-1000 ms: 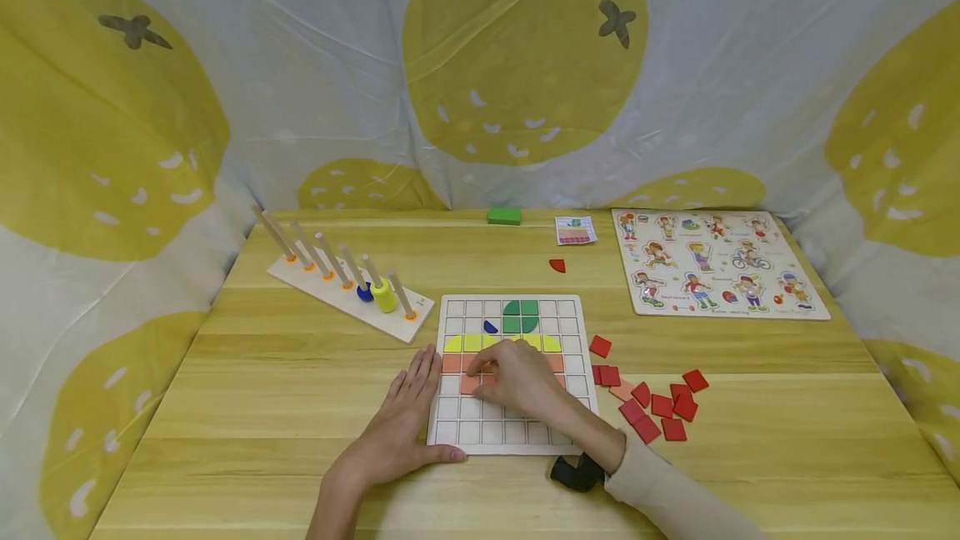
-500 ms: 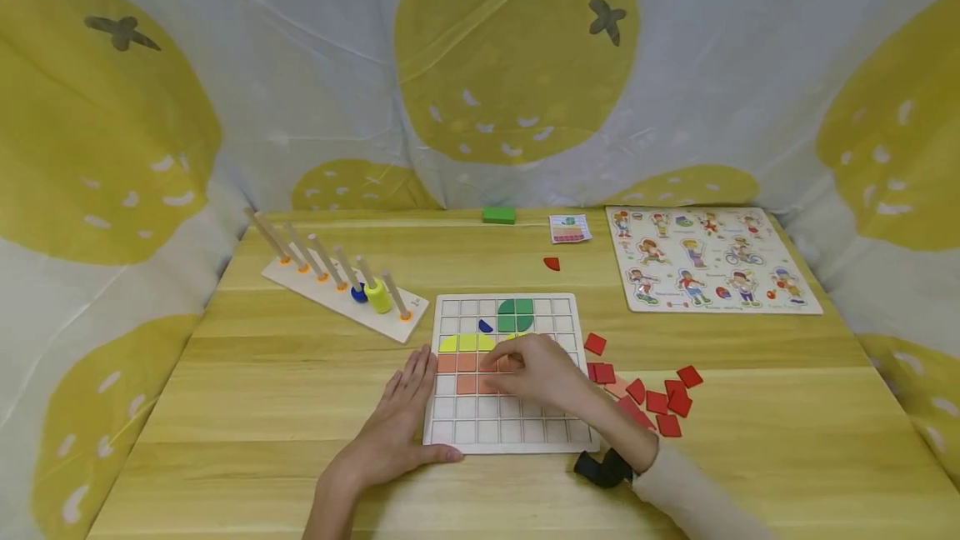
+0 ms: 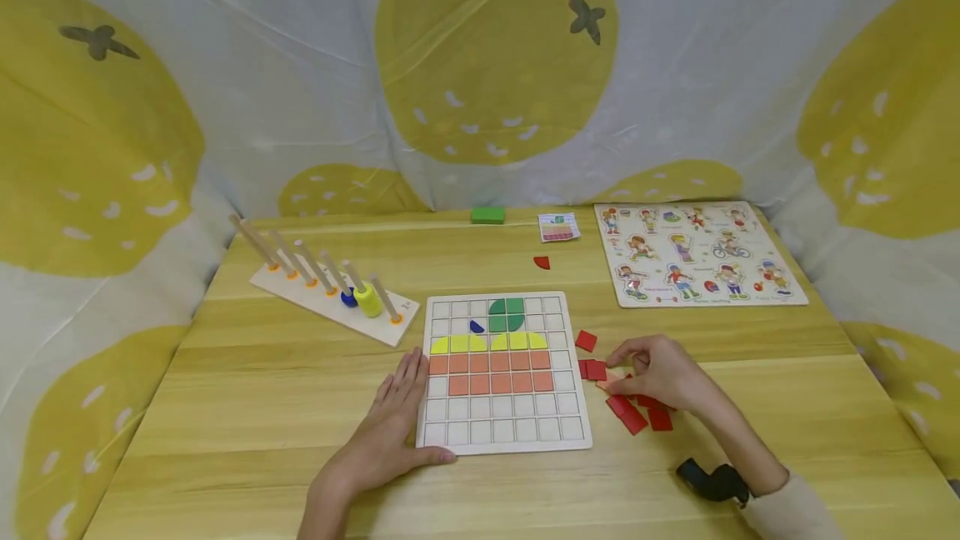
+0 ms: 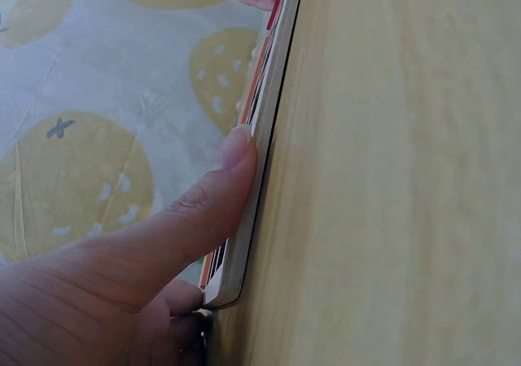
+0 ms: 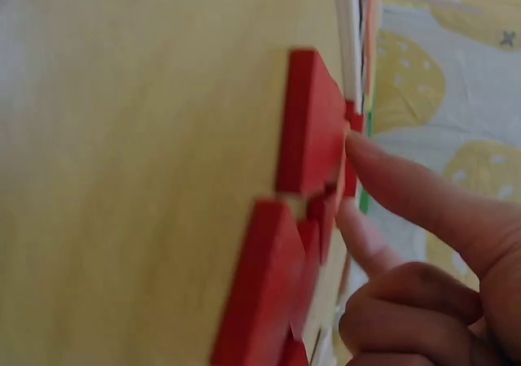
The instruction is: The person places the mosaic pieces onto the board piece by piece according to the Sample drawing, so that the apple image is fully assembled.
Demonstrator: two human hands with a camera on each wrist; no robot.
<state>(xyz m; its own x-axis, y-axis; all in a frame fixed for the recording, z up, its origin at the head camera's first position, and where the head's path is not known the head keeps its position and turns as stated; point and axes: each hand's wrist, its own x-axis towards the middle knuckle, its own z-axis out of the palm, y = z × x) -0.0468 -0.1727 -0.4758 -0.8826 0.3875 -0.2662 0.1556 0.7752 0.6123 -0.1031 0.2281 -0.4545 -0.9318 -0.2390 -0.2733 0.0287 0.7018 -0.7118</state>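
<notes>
A wooden grid board (image 3: 502,433) carries green, blue and yellow pieces above two rows of orange square tiles (image 3: 499,362). My left hand (image 3: 386,423) lies beside it, fingers along the left side and thumb at the near left corner; in the left wrist view the thumb (image 4: 203,199) rests against the board's edge. Right of the board, my right hand (image 3: 663,373) reaches into a loose group of red tiles (image 3: 626,413). Its thumb and index finger pinch the edges of a loose orange tile (image 3: 606,380) among them, low over the table. The palm hides part of the group.
A peg stand (image 3: 337,303) with blue and yellow beads stands at back left. Behind the board lie a green block (image 3: 487,216), a small pattern card (image 3: 558,227) and a red quarter-round piece (image 3: 542,262). A picture puzzle board (image 3: 697,257) is at back right.
My right hand has left the orange rows and moved right to the loose tiles. The second orange row shows fully now. My left hand stays at the board; the head view has shifted slightly.
</notes>
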